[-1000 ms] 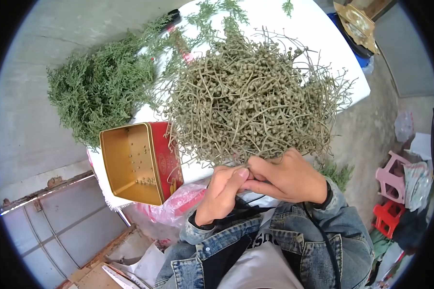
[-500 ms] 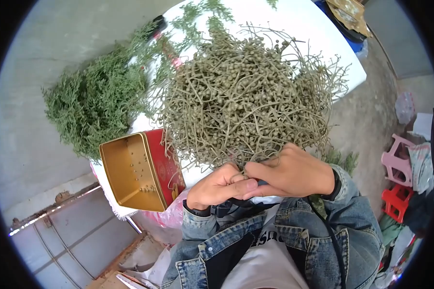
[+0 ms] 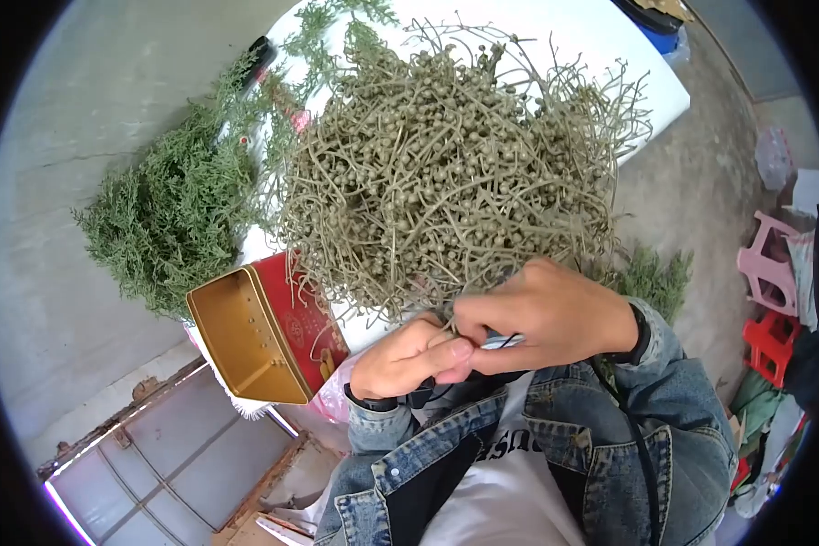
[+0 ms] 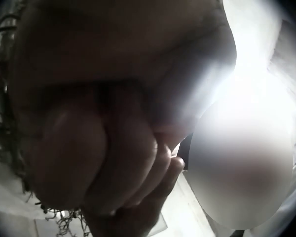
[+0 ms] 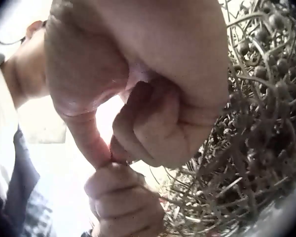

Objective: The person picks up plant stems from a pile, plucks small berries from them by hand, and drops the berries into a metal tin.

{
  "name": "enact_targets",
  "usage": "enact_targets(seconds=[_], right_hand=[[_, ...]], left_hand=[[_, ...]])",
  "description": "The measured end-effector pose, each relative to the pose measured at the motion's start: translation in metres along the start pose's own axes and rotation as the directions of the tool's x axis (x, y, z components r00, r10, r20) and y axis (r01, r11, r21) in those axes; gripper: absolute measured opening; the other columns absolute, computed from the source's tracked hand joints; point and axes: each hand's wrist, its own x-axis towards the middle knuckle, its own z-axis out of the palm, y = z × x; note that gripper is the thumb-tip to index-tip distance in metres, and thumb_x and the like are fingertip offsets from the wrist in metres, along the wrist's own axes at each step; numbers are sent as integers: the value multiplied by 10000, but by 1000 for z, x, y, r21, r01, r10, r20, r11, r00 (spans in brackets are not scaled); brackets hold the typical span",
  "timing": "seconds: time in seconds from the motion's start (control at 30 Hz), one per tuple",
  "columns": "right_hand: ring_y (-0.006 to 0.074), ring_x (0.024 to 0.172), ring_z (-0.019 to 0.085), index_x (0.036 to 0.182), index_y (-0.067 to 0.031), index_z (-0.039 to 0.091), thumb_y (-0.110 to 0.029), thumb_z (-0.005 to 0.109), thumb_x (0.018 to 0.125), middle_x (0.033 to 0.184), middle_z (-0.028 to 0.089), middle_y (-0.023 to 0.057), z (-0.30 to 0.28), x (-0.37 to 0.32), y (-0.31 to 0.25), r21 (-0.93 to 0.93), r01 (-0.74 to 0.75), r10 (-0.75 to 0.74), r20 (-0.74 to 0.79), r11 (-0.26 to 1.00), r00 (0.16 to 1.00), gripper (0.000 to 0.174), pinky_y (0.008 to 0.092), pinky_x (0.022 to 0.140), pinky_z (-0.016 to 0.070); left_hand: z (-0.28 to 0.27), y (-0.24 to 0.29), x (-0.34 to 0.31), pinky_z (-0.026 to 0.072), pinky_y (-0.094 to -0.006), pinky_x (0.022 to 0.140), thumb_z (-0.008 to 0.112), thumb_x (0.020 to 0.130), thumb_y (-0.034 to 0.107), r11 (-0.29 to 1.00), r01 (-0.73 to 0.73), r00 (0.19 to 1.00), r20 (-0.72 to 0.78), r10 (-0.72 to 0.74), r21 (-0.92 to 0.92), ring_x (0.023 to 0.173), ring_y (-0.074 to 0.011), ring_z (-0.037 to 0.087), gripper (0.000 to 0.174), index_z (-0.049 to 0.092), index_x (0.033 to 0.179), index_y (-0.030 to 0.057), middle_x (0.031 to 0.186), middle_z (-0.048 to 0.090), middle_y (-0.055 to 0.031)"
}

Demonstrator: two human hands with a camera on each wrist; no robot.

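Both hands meet at the near edge of a heap of dry, tangled stems with small round pods (image 3: 446, 182). My left hand (image 3: 400, 359) pinches a thin dry stem (image 3: 449, 318) between thumb and curled fingers. Against it, the right hand (image 3: 555, 314) bends its thumb and forefinger together at the same stem; the fingertips largely hide what they pinch. In the right wrist view the right thumb and fingers (image 5: 148, 128) come down onto the left fist (image 5: 123, 197). The left wrist view is dark and shows curled left fingers (image 4: 113, 153).
Left of the heap, a red tin (image 3: 296, 314) with a gold inside holds a few loose pods. Green leafy sprigs (image 3: 173, 209) lie behind it on the white table (image 3: 573, 55). Pink (image 3: 769, 259) and red stools (image 3: 771, 346) stand at right.
The head view has shifted, so the heap and tin sit further left. The right hand has tilted and its thumb and forefinger have spread a little apart beside the left thumb.
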Motion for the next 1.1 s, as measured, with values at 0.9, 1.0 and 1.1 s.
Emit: enact_targets(seconds=[0.9,1.0,1.1], right_hand=[[166,477,509,769,-24,553,-147,542,930,594,522,46,48,-6,17,496,141,71,-384,857,921,203,305,458,371],[144,487,521,775,-15,557,-132,538,926,603,537,35,48,-9,19,387,187,13,-459,903,888,192,290,463,382],[139,444,445,765,-28,544,-186,513,940,563,491,30,51,-12,19,360,124,65,-468,925,881,238,282,434,322]], left_hand=[[43,-13,24,269,-303,423,421,905,275,746,-347,934,-282,220,-569,378,-142,331,501,321,441,117,421,354,4],[48,-11,26,242,-289,414,401,897,299,722,-331,936,-311,167,-608,369,-138,317,512,295,428,124,410,348,5],[47,-17,25,225,-285,399,405,900,295,693,-315,947,-269,178,-648,351,-140,296,503,305,435,133,404,331,13]])
